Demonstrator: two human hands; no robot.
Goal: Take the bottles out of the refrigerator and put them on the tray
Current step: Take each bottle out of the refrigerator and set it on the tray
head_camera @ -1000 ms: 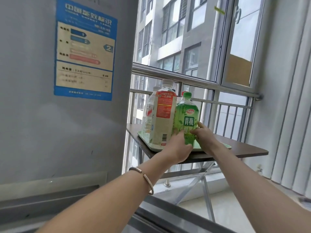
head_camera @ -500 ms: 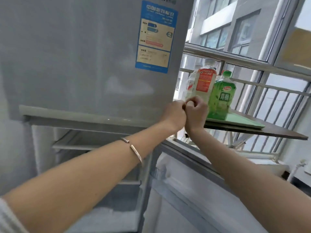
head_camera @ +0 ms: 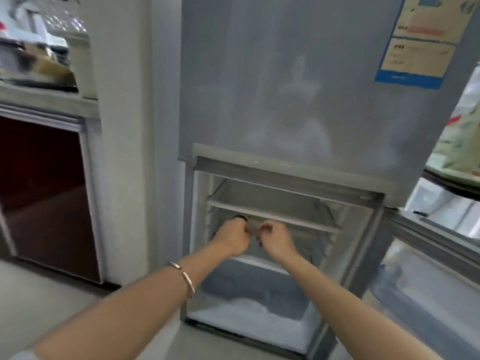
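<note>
The grey refrigerator point(head_camera: 285, 87) stands in front of me with its lower compartment open. My left hand point(head_camera: 232, 237) and my right hand point(head_camera: 276, 239) are side by side inside that opening, just below a shelf point(head_camera: 306, 221), both with fingers curled. A small bottle point(head_camera: 252, 225) with a dark cap shows between and behind the hands; whether either hand touches it I cannot tell. At the right edge, blurred, the green tray point(head_camera: 452, 171) carries bottles point(head_camera: 465, 131) on a dark table.
The open lower door point(head_camera: 428, 255) swings out to the right, between me and the table. A frosted drawer point(head_camera: 254, 294) fills the compartment's bottom. To the left are a white pillar point(head_camera: 122, 126) and a dark red cabinet point(head_camera: 41, 190) under a cluttered counter.
My view has swung left and down from the tray to the fridge's open compartment. Both hands left the green bottle on the tray and moved, fingers curled, into the compartment.
</note>
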